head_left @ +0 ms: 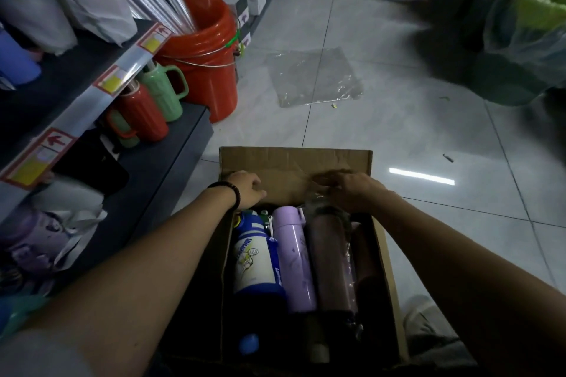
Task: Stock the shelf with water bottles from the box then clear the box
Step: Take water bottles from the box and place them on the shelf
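An open cardboard box [294, 164] stands on the floor below me. Inside lie a blue and white bottle [255, 257], a lilac bottle [294, 257] and a dusky pink bottle [332, 263] wrapped in clear plastic. My left hand [246, 188], with a dark bracelet at the wrist, hovers with curled fingers over the far left corner of the box and holds nothing I can see. My right hand [352, 190] grips the plastic wrap at the top of the pink bottle. The dark shelf [171, 147] stands to the left.
On the low shelf board stand red and green jugs [153, 101]. An orange bucket [205, 52] sits on the floor beyond the shelf. A clear plastic sheet [312, 76] lies on the tiles ahead. Green bagged goods [526, 27] fill the right side.
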`<act>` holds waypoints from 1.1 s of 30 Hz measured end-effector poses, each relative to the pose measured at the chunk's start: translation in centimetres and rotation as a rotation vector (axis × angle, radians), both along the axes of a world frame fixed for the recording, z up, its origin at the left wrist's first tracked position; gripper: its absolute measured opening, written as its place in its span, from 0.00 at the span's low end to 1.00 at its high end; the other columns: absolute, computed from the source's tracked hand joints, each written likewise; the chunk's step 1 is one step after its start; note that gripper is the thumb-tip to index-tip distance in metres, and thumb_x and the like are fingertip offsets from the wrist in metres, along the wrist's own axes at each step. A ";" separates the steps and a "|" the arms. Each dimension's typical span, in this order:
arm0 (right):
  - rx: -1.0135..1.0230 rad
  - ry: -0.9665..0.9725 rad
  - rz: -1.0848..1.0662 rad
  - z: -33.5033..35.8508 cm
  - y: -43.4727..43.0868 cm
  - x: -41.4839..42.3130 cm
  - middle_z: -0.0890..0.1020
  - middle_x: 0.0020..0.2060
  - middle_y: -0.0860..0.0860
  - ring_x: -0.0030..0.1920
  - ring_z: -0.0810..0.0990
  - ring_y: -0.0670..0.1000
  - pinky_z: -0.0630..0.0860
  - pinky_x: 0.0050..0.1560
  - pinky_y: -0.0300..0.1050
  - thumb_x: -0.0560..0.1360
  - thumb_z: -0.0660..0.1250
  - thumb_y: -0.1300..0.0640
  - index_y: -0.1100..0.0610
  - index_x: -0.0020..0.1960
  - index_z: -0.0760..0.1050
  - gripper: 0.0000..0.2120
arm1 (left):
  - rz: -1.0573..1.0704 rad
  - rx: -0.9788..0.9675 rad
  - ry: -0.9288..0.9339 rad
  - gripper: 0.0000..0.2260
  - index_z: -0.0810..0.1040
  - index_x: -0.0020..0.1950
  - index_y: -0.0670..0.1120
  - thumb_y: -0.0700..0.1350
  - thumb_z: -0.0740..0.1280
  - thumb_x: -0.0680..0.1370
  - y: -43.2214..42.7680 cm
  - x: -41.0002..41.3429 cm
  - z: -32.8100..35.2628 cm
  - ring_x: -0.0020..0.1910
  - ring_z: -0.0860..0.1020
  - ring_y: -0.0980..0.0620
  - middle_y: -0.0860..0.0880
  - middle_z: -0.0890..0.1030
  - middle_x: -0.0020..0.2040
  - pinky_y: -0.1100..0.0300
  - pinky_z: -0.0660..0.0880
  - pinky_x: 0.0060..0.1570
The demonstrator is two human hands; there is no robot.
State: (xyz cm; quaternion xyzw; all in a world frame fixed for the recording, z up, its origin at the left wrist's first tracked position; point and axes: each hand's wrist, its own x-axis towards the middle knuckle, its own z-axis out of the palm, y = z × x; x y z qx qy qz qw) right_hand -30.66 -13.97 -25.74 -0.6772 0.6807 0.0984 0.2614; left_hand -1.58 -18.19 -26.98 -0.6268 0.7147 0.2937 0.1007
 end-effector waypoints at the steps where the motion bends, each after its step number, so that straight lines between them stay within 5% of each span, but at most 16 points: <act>1: 0.001 0.001 0.014 -0.2 -0.4 0.0 0.73 0.76 0.51 0.71 0.76 0.58 0.76 0.68 0.58 0.74 0.59 0.31 0.42 0.77 0.70 0.34 | 0.012 0.021 0.014 0.27 0.74 0.74 0.50 0.60 0.70 0.78 -0.2 0.0 -0.4 0.70 0.73 0.46 0.47 0.71 0.75 0.50 0.72 0.70; 6: 0.081 0.039 0.081 -1.4 -1.6 1.5 0.79 0.68 0.61 0.67 0.77 0.62 0.73 0.64 0.51 0.85 0.59 0.48 0.57 0.70 0.78 0.20 | 0.009 0.124 0.061 0.23 0.79 0.68 0.50 0.59 0.71 0.77 -0.2 -1.2 -0.9 0.63 0.78 0.49 0.49 0.79 0.67 0.50 0.76 0.64; 12: 0.089 0.051 0.067 -2.3 -1.6 2.1 0.79 0.68 0.61 0.67 0.77 0.62 0.73 0.63 0.50 0.86 0.56 0.50 0.59 0.68 0.79 0.20 | -0.011 0.154 -0.014 0.16 0.85 0.57 0.47 0.57 0.69 0.79 0.3 -2.3 -1.2 0.53 0.81 0.48 0.46 0.85 0.56 0.53 0.80 0.55; 19: -0.170 0.044 0.032 0.9 1.2 0.8 0.83 0.60 0.60 0.57 0.82 0.62 0.80 0.55 0.56 0.85 0.57 0.46 0.55 0.66 0.76 0.17 | -0.054 -0.096 -0.059 0.09 0.84 0.58 0.51 0.46 0.66 0.82 2.9 -2.1 1.1 0.58 0.80 0.47 0.49 0.83 0.59 0.57 0.77 0.55; 22: -0.254 0.069 0.012 2.5 3.6 0.6 0.82 0.61 0.58 0.58 0.82 0.61 0.80 0.56 0.57 0.85 0.58 0.46 0.55 0.67 0.74 0.17 | -0.105 -0.308 -0.100 0.10 0.83 0.57 0.55 0.46 0.64 0.80 5.3 -1.8 2.4 0.62 0.78 0.47 0.52 0.82 0.60 0.54 0.72 0.64; 29: -0.451 0.062 -0.033 3.6 13.6 3.2 0.71 0.73 0.60 0.77 0.64 0.60 0.61 0.77 0.50 0.82 0.61 0.57 0.58 0.72 0.71 0.19 | 0.162 -0.454 0.266 0.19 0.78 0.68 0.49 0.34 0.62 0.80 15.2 -3.5 5.0 0.69 0.71 0.47 0.51 0.74 0.69 0.53 0.70 0.70; 33: -0.436 -0.104 -0.263 4.5 19.1 5.5 0.67 0.76 0.63 0.77 0.64 0.64 0.65 0.76 0.55 0.86 0.54 0.60 0.64 0.76 0.66 0.21 | 0.324 -0.391 0.408 0.19 0.72 0.74 0.44 0.35 0.60 0.82 19.7 -3.6 4.7 0.74 0.68 0.44 0.45 0.68 0.76 0.50 0.66 0.75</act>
